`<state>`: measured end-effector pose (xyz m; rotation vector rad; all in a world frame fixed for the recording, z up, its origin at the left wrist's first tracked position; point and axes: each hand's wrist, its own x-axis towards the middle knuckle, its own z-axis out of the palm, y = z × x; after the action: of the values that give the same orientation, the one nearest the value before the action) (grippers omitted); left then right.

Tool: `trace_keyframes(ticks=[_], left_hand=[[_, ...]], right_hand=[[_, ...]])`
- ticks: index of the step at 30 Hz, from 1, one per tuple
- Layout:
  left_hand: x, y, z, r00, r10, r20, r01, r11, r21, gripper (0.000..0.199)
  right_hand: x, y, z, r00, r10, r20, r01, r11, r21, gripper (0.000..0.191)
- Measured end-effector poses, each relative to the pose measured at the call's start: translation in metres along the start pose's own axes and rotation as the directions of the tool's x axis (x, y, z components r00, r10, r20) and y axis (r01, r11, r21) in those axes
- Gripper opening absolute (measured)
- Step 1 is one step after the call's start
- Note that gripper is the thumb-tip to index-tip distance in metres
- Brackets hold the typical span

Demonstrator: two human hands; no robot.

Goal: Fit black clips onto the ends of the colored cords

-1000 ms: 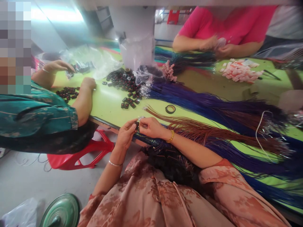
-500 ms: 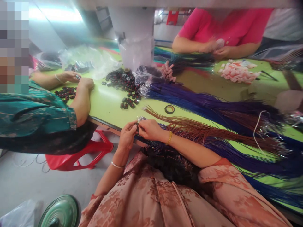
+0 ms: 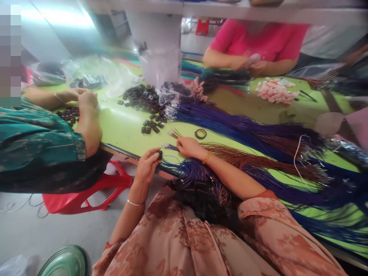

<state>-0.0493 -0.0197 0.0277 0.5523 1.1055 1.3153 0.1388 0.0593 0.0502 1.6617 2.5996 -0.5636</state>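
Note:
A small black connector (image 3: pixel 159 155) is pinched between the thumb and fingers of my left hand (image 3: pixel 146 165), near the table's front edge. My right hand (image 3: pixel 188 147) rests at the end of the brown wires (image 3: pixel 230 150), fingers curled down; what they grip, if anything, is hidden. Silver tips of blue wires (image 3: pixel 169 146) show just left of it. More blue wires (image 3: pixel 191 170) bunch below my right wrist. A black tape roll (image 3: pixel 200 133) lies behind my right hand, and loose black connectors (image 3: pixel 152 126) sit behind my left.
A person in teal (image 3: pixel 43 134) works at the left by a red stool (image 3: pixel 86 191). Across the green table (image 3: pixel 115 124), a person in pink (image 3: pixel 258 42) sits near pink pieces (image 3: pixel 276 90). Purple-blue wires (image 3: pixel 230 115) stretch to the right. A grey post (image 3: pixel 159 46) stands behind.
My hands have parted. The right has moved from beside my left hand to the brown wires' ends, while the left still holds the black connector. The whole view has shifted slightly.

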Motion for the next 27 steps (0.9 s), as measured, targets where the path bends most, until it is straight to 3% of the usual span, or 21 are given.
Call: trace_keyframes(ticks=[22,25,27], left_hand=[[-0.0019,-0.0069,0.0072,0.998,-0.020,0.063,0.021,0.999,-0.029,0.029],[-0.0029,-0.0068,0.0083,0.998,-0.024,0.064,0.026,0.999,-0.045,0.029],[-0.0032,-0.0073,0.0096,0.998,-0.019,0.064,0.023,0.998,-0.065,0.029]], right_hand=[[-0.0078,-0.0021,-0.0070,0.996,-0.067,0.060,0.079,0.968,-0.239,0.025],[-0.0069,0.0010,-0.0065,0.997,-0.064,0.042,0.071,0.982,-0.175,0.024],[-0.0065,0.0022,-0.0062,0.995,-0.097,-0.028,0.096,0.994,-0.046,0.021]])
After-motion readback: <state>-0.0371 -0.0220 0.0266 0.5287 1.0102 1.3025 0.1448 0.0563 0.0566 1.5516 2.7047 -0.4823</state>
